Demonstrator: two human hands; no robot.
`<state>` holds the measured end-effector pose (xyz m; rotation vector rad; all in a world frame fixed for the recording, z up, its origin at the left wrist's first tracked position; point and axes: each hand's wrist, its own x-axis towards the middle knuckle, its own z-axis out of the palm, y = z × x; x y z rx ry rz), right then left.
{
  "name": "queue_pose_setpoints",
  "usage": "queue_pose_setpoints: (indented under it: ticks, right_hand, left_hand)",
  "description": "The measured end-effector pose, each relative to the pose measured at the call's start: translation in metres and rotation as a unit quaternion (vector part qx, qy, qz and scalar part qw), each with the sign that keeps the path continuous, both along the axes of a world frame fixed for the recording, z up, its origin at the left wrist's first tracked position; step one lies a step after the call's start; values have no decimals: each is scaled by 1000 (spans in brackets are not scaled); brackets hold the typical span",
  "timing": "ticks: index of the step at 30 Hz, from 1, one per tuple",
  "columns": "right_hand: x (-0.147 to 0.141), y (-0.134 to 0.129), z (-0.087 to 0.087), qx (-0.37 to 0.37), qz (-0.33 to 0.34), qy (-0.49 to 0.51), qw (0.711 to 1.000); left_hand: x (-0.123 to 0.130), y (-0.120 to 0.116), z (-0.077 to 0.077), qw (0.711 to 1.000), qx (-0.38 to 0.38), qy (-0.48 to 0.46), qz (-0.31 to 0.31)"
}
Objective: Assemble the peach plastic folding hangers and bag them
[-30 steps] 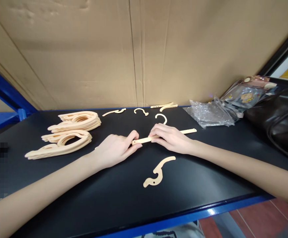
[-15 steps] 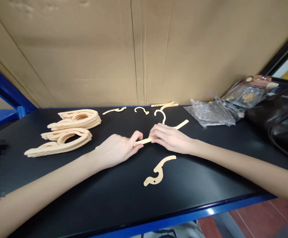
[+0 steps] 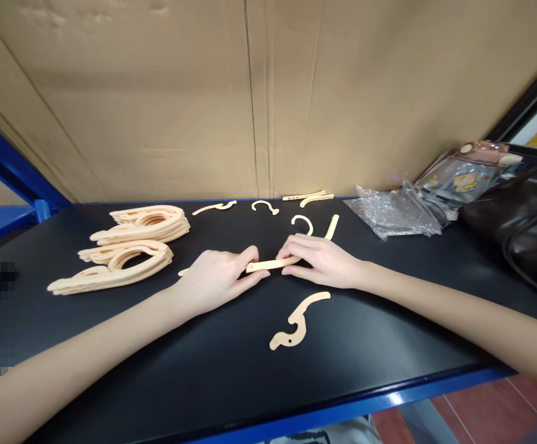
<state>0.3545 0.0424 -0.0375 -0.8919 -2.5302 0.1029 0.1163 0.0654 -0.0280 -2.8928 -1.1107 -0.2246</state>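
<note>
My left hand (image 3: 220,275) has its fingers around the near end of a beige plastic bar (image 3: 269,264), a clothes-hanger piece. On the bar's other end my right hand (image 3: 320,259) is closed, hiding the middle of the parts. Past the right fingers stick out a curved hanger hook (image 3: 302,223) and a straight arm end (image 3: 332,227). The small tip of another beige piece (image 3: 183,272) pokes out behind my left hand. In front of the hands lies a loose curved hanger arm (image 3: 299,325) with a hole in it.
Two stacks of beige hanger pieces, one farther back (image 3: 145,225) and one nearer (image 3: 111,271), sit at left. Along the back lie a hanger arm (image 3: 215,207), a loose hook (image 3: 265,206) and several bars (image 3: 309,197). Clear plastic bags (image 3: 393,209) and a black bag (image 3: 518,216) are at right.
The straight arm end beyond my right hand has swung left and steeper, closer to the hook. The bar now lies flatter, and more of it shows between my hands.
</note>
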Motion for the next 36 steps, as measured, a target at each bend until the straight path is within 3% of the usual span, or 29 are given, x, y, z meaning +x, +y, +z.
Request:
queue_pose_setpoints:
  ticks: [6,11,18,24,30,36]
  right_hand:
    - [0,0,-1,3,-40,16,999]
    - [1,0,-1,-5,-113,17,993]
    - [0,-2,1,-22,-119,12,993]
    - [1,-2,1,15,-127,-21,992]
    - [1,-1,-1,47,-115,-31,992]
    - [2,-3,-2,82,-109,-55,989]
  left_hand:
    - [-5,6,4,994,-34,-85,55]
    - [-14,18,4,983,-83,-163,1]
    - [-15,27,2,963,-178,-201,18]
    - [-16,29,4,944,-257,-206,36]
    - [-16,29,5,952,-241,-184,26]
    - [-14,29,2,978,-149,-143,-24]
